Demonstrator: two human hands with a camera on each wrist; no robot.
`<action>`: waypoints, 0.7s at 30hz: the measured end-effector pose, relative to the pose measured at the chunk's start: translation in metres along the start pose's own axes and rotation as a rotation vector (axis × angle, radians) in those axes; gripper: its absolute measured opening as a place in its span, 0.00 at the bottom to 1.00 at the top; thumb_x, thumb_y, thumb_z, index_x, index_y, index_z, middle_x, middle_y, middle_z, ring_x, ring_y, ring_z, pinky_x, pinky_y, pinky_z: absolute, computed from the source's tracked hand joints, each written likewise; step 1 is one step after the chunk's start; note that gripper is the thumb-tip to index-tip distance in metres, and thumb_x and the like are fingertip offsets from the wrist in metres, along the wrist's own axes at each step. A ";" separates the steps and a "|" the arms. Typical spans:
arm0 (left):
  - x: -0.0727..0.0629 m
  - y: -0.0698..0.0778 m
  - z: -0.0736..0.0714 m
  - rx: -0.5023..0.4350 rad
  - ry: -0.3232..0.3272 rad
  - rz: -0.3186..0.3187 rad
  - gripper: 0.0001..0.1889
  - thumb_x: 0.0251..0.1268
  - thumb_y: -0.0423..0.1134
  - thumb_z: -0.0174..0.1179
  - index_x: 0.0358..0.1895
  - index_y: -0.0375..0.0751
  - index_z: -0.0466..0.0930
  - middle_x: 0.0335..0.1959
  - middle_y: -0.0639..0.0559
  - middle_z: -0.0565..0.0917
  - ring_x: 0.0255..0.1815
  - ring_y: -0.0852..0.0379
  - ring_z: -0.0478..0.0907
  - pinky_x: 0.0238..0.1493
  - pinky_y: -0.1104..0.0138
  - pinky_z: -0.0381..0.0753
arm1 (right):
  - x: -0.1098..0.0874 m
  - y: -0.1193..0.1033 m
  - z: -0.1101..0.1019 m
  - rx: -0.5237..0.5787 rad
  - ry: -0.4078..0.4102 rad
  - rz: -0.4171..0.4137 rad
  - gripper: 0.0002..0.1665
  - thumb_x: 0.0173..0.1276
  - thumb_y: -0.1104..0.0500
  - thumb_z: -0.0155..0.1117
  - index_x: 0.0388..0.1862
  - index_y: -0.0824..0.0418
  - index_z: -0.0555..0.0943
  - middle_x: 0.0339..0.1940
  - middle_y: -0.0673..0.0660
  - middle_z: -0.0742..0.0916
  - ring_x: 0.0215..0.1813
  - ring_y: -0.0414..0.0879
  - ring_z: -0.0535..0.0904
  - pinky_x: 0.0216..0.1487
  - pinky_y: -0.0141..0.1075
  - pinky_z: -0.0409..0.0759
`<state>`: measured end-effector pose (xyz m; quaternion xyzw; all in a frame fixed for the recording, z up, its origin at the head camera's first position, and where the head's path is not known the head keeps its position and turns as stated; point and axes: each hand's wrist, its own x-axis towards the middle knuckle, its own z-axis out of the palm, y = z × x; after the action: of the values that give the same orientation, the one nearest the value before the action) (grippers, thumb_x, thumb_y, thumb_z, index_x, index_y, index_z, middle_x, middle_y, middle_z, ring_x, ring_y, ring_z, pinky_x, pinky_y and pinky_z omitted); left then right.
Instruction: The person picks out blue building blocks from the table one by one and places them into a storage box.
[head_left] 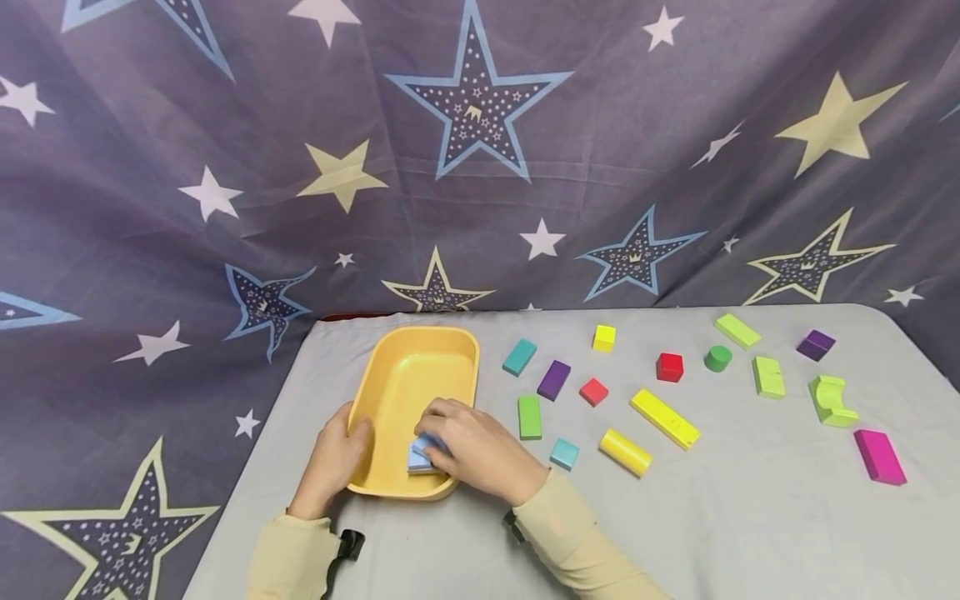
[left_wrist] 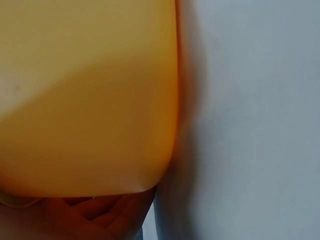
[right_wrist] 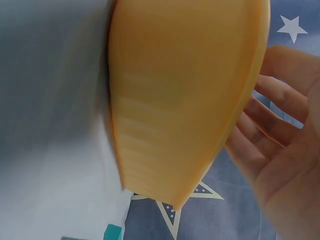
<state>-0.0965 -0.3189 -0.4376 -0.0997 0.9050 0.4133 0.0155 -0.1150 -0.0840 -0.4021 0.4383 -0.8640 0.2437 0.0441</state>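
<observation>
A yellow plastic tub (head_left: 395, 408) stands at the left of the table. Its left rim is gripped by my left hand (head_left: 333, 454), thumb over the edge and the other fingers outside. My right hand (head_left: 480, 450) reaches over the tub's near right rim and pinches a light blue block (head_left: 427, 442). Beneath it, another light blue block (head_left: 420, 465) lies on the tub's floor, partly covered by the fingers. In the right wrist view the tub's outer wall (right_wrist: 180, 90) hides the fingertips. Left-hand fingers (left_wrist: 110, 212) show below the tub in the left wrist view.
Right of the tub, several toy blocks lie scattered, among them a green block (head_left: 529, 417), a small blue block (head_left: 564, 454), a yellow cylinder (head_left: 626, 452), a long yellow block (head_left: 665, 418) and a magenta block (head_left: 881, 457). A star-patterned cloth (head_left: 570, 208) hangs behind the table.
</observation>
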 end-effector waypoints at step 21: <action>-0.003 0.037 -0.004 0.151 0.178 0.191 0.23 0.75 0.34 0.49 0.69 0.31 0.66 0.67 0.33 0.68 0.68 0.37 0.63 0.67 0.45 0.64 | -0.014 0.011 -0.025 -0.026 0.036 0.012 0.12 0.70 0.58 0.65 0.50 0.57 0.84 0.50 0.51 0.84 0.53 0.42 0.79 0.56 0.32 0.78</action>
<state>-0.1009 -0.2979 -0.4069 -0.0481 0.9367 0.3331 -0.0967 -0.1183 -0.0567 -0.3888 0.4279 -0.8689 0.2406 0.0639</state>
